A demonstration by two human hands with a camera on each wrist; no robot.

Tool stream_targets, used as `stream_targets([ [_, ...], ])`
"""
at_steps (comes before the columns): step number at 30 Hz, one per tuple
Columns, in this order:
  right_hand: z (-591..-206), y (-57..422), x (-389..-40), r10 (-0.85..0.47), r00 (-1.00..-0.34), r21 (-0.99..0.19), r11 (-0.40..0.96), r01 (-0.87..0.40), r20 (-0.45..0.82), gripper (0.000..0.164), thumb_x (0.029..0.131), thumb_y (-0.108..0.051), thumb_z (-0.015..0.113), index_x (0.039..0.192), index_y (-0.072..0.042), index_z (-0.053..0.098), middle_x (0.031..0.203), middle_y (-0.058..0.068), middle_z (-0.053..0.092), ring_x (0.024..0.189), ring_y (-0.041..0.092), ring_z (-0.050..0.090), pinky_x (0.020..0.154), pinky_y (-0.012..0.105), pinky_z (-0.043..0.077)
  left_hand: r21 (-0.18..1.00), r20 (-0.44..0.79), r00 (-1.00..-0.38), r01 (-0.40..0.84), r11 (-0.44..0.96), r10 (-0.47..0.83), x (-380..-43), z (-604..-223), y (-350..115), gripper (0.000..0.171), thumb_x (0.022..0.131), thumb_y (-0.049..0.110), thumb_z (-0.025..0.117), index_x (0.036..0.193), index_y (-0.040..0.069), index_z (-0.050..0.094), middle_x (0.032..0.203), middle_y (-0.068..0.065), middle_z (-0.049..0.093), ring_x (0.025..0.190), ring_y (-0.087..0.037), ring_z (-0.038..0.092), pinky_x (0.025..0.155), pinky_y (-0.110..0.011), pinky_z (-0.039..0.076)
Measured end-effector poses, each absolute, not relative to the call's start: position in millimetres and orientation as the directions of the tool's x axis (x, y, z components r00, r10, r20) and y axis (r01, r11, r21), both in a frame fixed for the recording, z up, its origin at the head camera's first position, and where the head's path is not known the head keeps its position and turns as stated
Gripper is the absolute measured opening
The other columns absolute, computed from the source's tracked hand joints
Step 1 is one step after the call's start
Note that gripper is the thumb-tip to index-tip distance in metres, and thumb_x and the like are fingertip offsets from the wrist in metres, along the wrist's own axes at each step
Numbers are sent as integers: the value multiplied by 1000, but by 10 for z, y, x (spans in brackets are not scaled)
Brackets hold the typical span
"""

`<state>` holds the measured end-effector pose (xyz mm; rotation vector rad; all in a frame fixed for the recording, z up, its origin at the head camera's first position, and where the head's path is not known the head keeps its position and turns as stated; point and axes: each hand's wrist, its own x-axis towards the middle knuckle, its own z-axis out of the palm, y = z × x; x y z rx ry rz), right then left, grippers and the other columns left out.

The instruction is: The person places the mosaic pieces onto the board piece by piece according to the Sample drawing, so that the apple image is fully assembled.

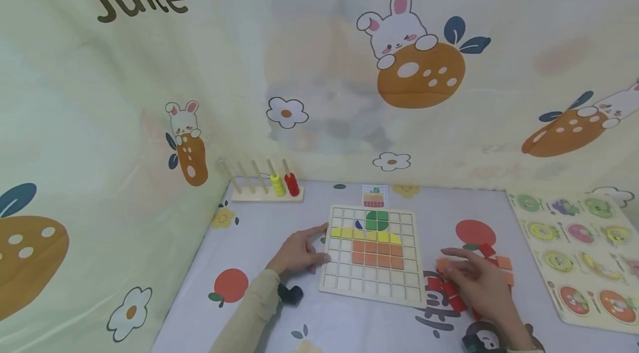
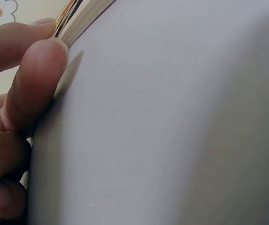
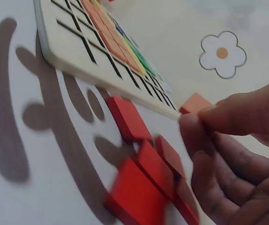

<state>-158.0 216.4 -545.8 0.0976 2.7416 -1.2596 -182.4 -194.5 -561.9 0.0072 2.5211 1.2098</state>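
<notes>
Grid board lies just left of the right hand, which pinches an orange tile off the board's right side; the left hand rests thumb and outstretched forefinger against its left edge.

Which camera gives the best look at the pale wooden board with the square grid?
The head view: it shows the pale wooden board almost whole, from above. The right wrist view catches only part, at a slant; the left wrist view shows just an edge by the left hand.
</notes>
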Motion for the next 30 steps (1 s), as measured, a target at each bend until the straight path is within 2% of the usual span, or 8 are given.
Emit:
stream_targets([
  [3, -5478, 2108, -1574, 15, -993, -783, 614, 102, -118, 42, 101, -29, 75, 140, -14, 68, 110, 12, 81, 96, 23, 80, 71, 16, 54, 755, -307, -940, -145, 640, 150, -1825, -5602, -1941, 85, 88, 33, 88, 162, 31, 46, 61, -2, 67, 52, -18, 62, 64, -31, 45],
  [6, -5478, 2014, -1573, 30, -995, -813, 574, 98, -99, 52, 97, -40, 79, 139, -13, 69, 114, 15, 81, 94, 21, 80, 72, 17, 55, 752, -308, -940, -144, 643, 149, -1827, -5595, -1943, 84, 88, 34, 87, 162, 31, 46, 61, -2, 67, 52, -18, 63, 65, -32, 45],
  [9, -5463, 1881, -1586, 42, -995, -831, 548, 97, -88, 62, 93, -49, 81, 140, -11, 69, 118, 17, 79, 96, 25, 80, 72, 18, 55, 752, -307, -939, -141, 644, 152, -1828, -5603, -1945, 84, 89, 34, 87, 162, 31, 46, 61, -2, 67, 52, -17, 63, 67, -31, 46],
  [11, -5454, 1783, -1600, 37, -996, -835, 543, 86, -79, 60, 93, -46, 82, 139, -10, 70, 120, 18, 79, 100, 29, 80, 73, 20, 57, 753, -304, -940, -137, 643, 156, -1830, -5612, -1946, 84, 89, 33, 87, 162, 31, 46, 61, -1, 67, 52, -17, 64, 67, -31, 46],
  [15, -5453, 1592, -1646, -16, -999, -846, 532, 33, -48, 53, 93, -34, 85, 136, -8, 72, 121, 21, 78, 110, 37, 77, 85, 36, 62, 753, -298, -942, -131, 645, 157, -1841, -5636, -1939, 83, 89, 33, 87, 162, 31, 46, 61, -1, 67, 52, -17, 64, 68, -31, 47],
  [18, -5448, 1430, -1689, -63, -997, -858, 514, -3, -34, 51, 91, -32, 86, 134, -9, 73, 120, 20, 78, 111, 37, 77, 91, 43, 62, 751, -300, -942, -136, 646, 151, -1844, -5661, -1945, 83, 88, 34, 87, 161, 33, 47, 61, -1, 68, 52, -18, 64, 70, -32, 47],
  [24, -5415, 1079, -1785, -135, -990, -867, 490, -90, 27, 40, 91, -27, 87, 127, -13, 77, 111, 10, 80, 100, 26, 77, 85, 25, 57, 751, -301, -942, -139, 646, 148, -1842, -5682, -1953, 84, 88, 35, 88, 161, 33, 47, 61, -1, 68, 53, -18, 65, 73, -32, 48],
  [30, -5405, 746, -1880, -214, -976, -828, 541, -143, 28, 36, 91, -24, 86, 125, -15, 77, 113, 3, 78, 98, 19, 68, 85, 31, 54, 754, -318, -937, -159, 637, 143, -1838, -5640, -1952, 83, 88, 36, 87, 161, 36, 46, 62, -2, 68, 53, -18, 64, 69, -32, 47],
])
